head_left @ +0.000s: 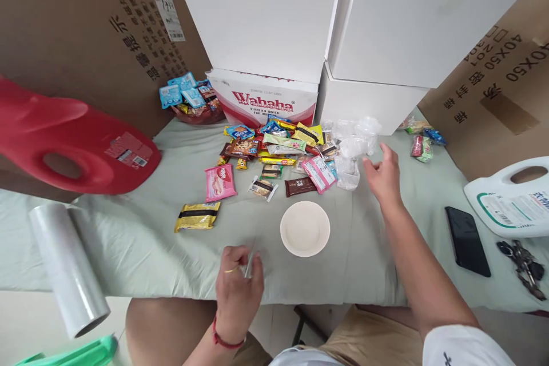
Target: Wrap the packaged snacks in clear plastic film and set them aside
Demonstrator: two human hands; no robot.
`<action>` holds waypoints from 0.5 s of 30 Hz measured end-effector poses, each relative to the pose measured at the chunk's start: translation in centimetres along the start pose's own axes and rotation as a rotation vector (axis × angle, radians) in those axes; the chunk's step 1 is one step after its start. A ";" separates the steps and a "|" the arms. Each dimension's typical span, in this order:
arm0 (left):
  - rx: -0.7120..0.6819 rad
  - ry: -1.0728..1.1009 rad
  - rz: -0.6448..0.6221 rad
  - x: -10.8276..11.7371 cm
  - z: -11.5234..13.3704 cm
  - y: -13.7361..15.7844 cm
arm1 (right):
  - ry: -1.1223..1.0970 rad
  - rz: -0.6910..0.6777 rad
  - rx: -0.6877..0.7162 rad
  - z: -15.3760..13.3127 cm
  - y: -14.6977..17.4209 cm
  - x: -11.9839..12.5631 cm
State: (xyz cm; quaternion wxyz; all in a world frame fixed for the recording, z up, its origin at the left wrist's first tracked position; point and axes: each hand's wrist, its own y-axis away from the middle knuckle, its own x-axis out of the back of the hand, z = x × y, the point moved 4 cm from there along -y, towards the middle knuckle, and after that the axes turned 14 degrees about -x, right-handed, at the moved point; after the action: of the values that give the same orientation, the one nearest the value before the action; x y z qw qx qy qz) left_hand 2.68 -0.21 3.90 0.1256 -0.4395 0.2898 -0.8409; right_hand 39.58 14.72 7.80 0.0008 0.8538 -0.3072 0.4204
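Observation:
Near the front edge of the table, my left hand [240, 286] is closed, with a thin clear piece [250, 263] pinched between thumb and fingers; its exact kind does not show. A cream-coloured bowl [305, 230] stands just right of that hand, nothing visible inside. My right hand [385, 174] reaches forward with thumb and index finger apart, beside a heap of clear plastic pieces [355, 146], possibly small containers. Left of these lies a pile of wrapped snacks [283, 146]. A pink packet [220, 182] and a yellow packet [197, 216] lie apart from it.
White boxes and a Wahaha carton [263, 103] stand behind the pile, beside a basket of snacks [199, 114]. Left are a red jug [81, 143] and a plastic film roll [71, 271]. A phone [467, 241], keys [523, 267] and a white jug [510, 197] lie right.

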 end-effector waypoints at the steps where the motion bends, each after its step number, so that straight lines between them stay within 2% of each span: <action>1: 0.100 -0.041 -0.028 0.3 -1.0 0.8 | -0.062 -0.005 0.007 0.3 2.4 1.3; 2: 0.196 -0.069 -0.072 0.6 -2.0 1.5 | -0.109 -0.110 0.080 0.2 5.0 2.1; 4: 0.330 -0.088 -0.169 0.9 -3.6 2.8 | -0.165 -0.507 0.385 -1.1 10.9 2.6; 5: 0.361 -0.082 -0.203 1.0 -4.2 3.2 | -0.135 -0.661 0.525 -1.6 13.6 2.5; 6: 0.375 -0.067 -0.224 0.9 -4.5 3.4 | -0.092 -0.734 0.631 -2.1 15.8 2.2; 8: 0.383 -0.025 -0.241 0.4 -4.7 3.2 | 0.000 -0.721 0.737 -2.9 18.3 1.1; 11: 0.374 0.037 -0.252 -1.3 -3.9 2.3 | 0.064 -0.622 0.752 -3.5 19.0 0.3; 13: 0.347 0.067 -0.252 -2.4 -3.0 1.8 | 0.049 -0.632 0.693 -3.0 18.5 1.9; 15: 0.267 0.109 -0.214 -3.0 -2.2 1.3 | 0.017 -0.645 0.533 -1.1 17.2 5.3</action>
State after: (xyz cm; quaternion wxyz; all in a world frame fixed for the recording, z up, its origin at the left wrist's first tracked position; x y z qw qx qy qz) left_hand 2.59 0.95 0.10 0.0766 -0.4012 0.1336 -0.9030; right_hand 32.21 -1.80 7.89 -0.0860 0.8730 0.0956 0.4705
